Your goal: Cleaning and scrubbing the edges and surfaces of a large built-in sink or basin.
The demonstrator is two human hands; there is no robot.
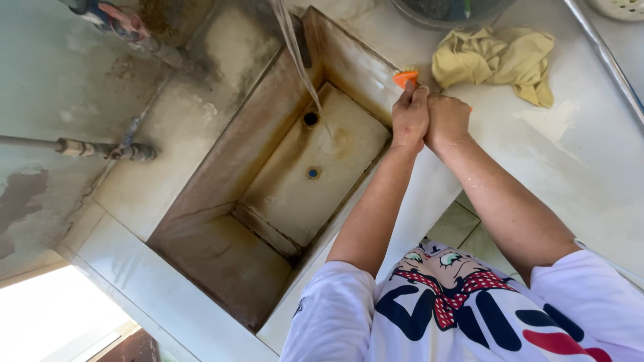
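My left hand and my right hand are pressed side by side on the white counter at the right rim of a stained concrete sink. Both are wet. A small orange object pokes out past my left fingertips, and a sliver of orange shows at the far side of my right hand. Most of it is hidden under the hands, so its kind is unclear. A thin stream of water falls into the sink basin near its drain hole.
A crumpled yellow cloth lies on the counter just beyond my hands. A dark round bowl stands at the top edge. Metal pipes run along the mouldy wall on the left. A metal rail crosses the right side.
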